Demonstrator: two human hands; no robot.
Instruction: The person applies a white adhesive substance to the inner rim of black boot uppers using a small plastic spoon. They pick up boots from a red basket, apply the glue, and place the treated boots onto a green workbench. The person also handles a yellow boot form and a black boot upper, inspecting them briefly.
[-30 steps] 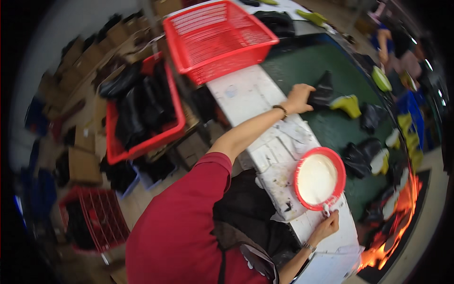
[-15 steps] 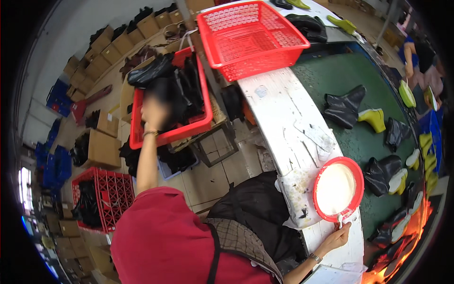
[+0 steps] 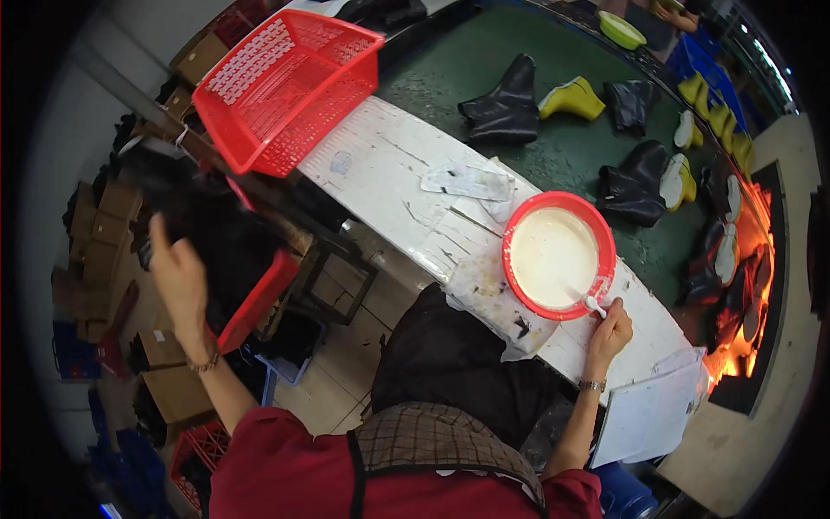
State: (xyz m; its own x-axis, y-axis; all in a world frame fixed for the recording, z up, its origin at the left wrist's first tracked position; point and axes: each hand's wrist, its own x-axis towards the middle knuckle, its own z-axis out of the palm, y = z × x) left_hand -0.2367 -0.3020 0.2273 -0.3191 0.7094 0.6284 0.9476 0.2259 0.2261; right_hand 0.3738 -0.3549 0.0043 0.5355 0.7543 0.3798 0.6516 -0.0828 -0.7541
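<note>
L hand [image 3: 177, 272] now lifts black boot [image 3: 186, 203] from crate, fingers gripping; R hand [image 3: 609, 333] fingers still grip brush [image 3: 588, 298] in bowl [image 3: 558, 255].

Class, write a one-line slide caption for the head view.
Left hand at a crate of black boots; right hand at a red bowl.

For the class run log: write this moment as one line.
left hand: at dark boot over red crate | right hand: holds brush in red bowl

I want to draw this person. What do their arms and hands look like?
Both forearms are bare below short red sleeves. The left hand has a thin bracelet at the wrist; the right hand has a metal wristwatch. No gloves cover the fingers. A checked apron strap crosses the red shirt.
</note>
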